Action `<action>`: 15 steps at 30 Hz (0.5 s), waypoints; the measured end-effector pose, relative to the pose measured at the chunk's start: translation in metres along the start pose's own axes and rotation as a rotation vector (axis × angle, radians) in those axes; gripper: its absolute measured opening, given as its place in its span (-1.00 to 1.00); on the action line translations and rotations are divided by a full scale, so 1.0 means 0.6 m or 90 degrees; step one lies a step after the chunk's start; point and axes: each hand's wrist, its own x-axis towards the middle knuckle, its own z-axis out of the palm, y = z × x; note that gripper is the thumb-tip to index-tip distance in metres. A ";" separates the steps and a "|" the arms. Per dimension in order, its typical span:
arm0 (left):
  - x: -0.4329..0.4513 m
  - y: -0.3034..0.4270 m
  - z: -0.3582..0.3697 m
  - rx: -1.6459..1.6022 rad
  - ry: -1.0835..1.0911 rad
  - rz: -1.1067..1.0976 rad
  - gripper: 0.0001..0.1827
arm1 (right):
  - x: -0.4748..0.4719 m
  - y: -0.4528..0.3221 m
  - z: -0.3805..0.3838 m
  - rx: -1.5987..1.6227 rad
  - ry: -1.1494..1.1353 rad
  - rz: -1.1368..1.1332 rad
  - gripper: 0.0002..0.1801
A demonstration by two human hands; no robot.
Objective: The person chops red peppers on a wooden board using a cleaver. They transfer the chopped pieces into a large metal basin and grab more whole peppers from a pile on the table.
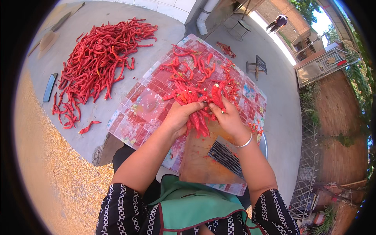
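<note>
My left hand grips a bunch of long red chili peppers, their tips hanging over the far edge of a wooden cutting board. Close beside it, my right hand pinches a few red peppers between thumb and fingers. A cleaver with a dark-striped blade lies flat on the board, its handle hidden under my right forearm. More whole peppers are spread beyond my hands on the tile-patterned tablecloth. Chopped pepper bits lie scattered along the table's right side.
On the concrete at left is a large heap of red peppers, with a dark flat rectangular object near it. Yellow grain covers the ground at lower left. A folding stool stands right of the table; a person is far off.
</note>
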 end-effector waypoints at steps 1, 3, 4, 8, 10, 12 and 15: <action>0.001 -0.008 0.002 -0.003 -0.024 0.004 -0.70 | 0.005 0.014 0.014 -0.030 0.016 -0.073 -0.68; 0.003 -0.017 -0.005 0.006 -0.014 0.023 -0.67 | 0.009 0.023 0.026 -0.077 0.011 -0.154 -0.65; 0.003 -0.016 -0.007 0.009 -0.011 0.022 -0.67 | 0.010 0.023 0.029 -0.093 -0.010 -0.160 -0.62; 0.002 -0.019 -0.011 0.032 -0.017 0.020 -0.68 | 0.014 0.000 0.026 -0.111 -0.084 -0.127 -0.53; 0.006 -0.024 -0.012 0.045 0.002 0.031 -0.69 | 0.016 -0.011 0.023 -0.130 -0.110 -0.155 -0.54; 0.011 -0.029 -0.011 0.073 0.018 0.067 -0.69 | 0.015 -0.006 0.022 -0.097 -0.106 -0.141 -0.54; 0.019 -0.031 -0.008 0.116 0.037 0.126 -0.70 | 0.006 0.004 0.024 -0.030 -0.068 -0.051 -0.55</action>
